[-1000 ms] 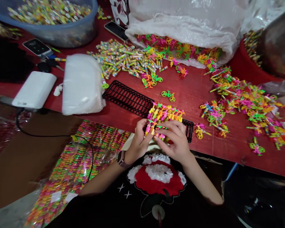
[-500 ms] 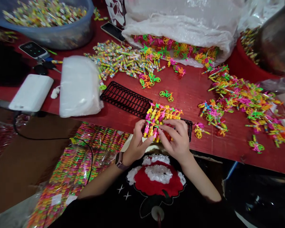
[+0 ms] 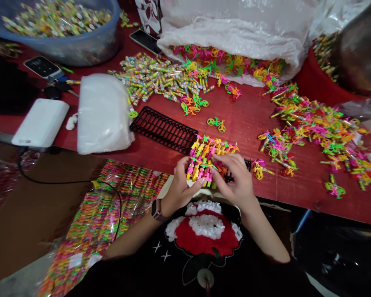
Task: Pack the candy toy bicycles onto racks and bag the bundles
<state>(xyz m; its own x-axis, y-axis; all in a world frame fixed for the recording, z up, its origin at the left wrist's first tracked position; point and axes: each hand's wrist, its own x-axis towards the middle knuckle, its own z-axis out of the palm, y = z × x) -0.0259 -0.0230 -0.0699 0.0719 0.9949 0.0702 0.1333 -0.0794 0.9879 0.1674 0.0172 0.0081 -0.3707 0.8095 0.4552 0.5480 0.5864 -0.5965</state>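
Rows of small plastic toy bicycles [image 3: 208,149] in pink, yellow, green and orange stand packed on the right part of a black grid rack [image 3: 165,128]. My left hand [image 3: 183,185] curls round the near left end of the rows, thumb in front and fingers behind. At the right side of the rows, my right hand [image 3: 238,179] has its thumb and index finger closed on a green toy bicycle [image 3: 212,166] and hides part of the rack. A single green and yellow bicycle [image 3: 216,123] lies behind the rows.
Loose bicycles [image 3: 315,128] are heaped at the right, and candy-like tubes [image 3: 160,78] at the back. A white plastic sack [image 3: 235,37] spills bicycles. A blue basin [image 3: 89,49], plastic-film stack [image 3: 102,113], power bank [image 3: 40,123] and phone [image 3: 145,41] are on the red table.
My right hand has shifted slightly right, and its fingers have drawn back from the front row, uncovering more of it. The left thumb has slid a little right.
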